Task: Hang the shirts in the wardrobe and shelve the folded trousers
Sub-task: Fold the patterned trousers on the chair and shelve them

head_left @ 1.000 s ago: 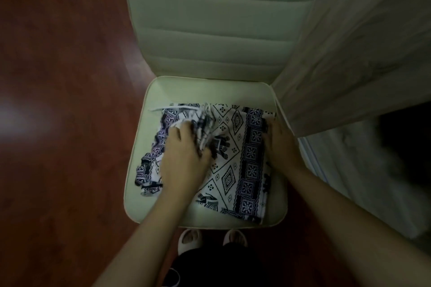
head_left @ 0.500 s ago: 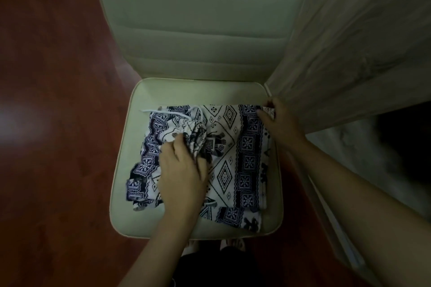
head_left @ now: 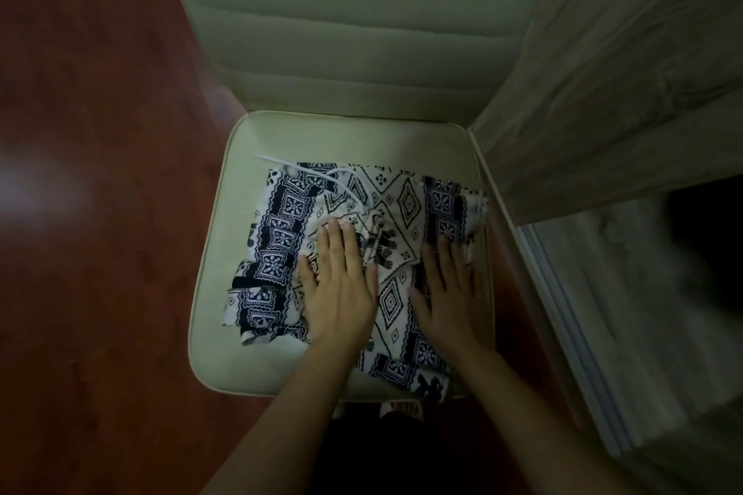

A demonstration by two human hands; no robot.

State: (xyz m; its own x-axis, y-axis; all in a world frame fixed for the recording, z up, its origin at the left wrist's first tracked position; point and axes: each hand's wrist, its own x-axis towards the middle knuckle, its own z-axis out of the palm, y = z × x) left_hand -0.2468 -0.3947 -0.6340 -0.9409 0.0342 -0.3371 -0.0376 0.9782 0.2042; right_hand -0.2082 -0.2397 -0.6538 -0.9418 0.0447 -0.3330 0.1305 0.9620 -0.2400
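Pressed flat beneath open left hand (head_left: 341, 289) and right hand (head_left: 450, 293): folded trousers (head_left: 277, 237), gripped by neither. Bare chair seat (head_left: 225, 293) leftward, wardrobe panel (head_left: 603, 112) close rightward.

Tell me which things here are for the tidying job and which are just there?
For the job:
patterned trousers
left hand, flat on them
right hand, flat on them
wardrobe door

Just there:
chair under the trousers
wooden floor
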